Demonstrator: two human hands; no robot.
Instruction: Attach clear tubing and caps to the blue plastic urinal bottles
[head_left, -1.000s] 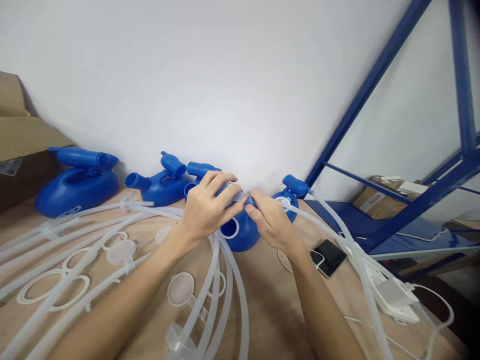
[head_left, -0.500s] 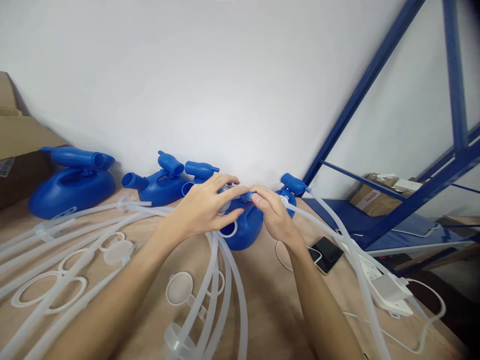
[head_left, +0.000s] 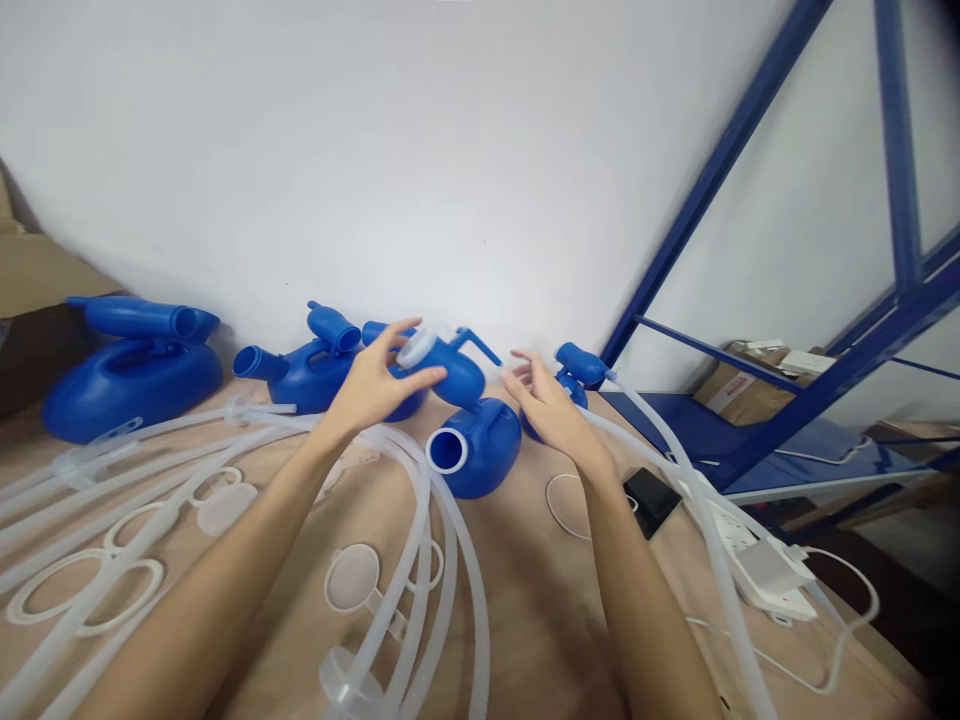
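Note:
In the middle stands a blue plastic urinal bottle (head_left: 484, 455) with a white ring around its open mouth. A blue funnel-shaped piece (head_left: 459, 375) with a translucent cap (head_left: 417, 349) sits tilted above it, and a thin blue spout (head_left: 480, 345) sticks out to the right. My left hand (head_left: 382, 388) is around the capped end, thumb and fingers spread. Whether its fingertips touch the cap, I cannot tell. By the spout's tip is my right hand (head_left: 547, 405), its fingers apart and nothing in them.
More blue urinal bottles (head_left: 135, 390) line the wall. Translucent tubes (head_left: 450, 560), white rings (head_left: 56, 590) and round caps (head_left: 352, 577) lie across the table. On the right are a phone (head_left: 651, 502), a power strip (head_left: 765, 570) with cables, and a blue metal shelf (head_left: 697, 200).
My hands have moved apart from the spout, where they were close together. The funnel-shaped piece and its spout now show, tilted higher. The view has shifted slightly.

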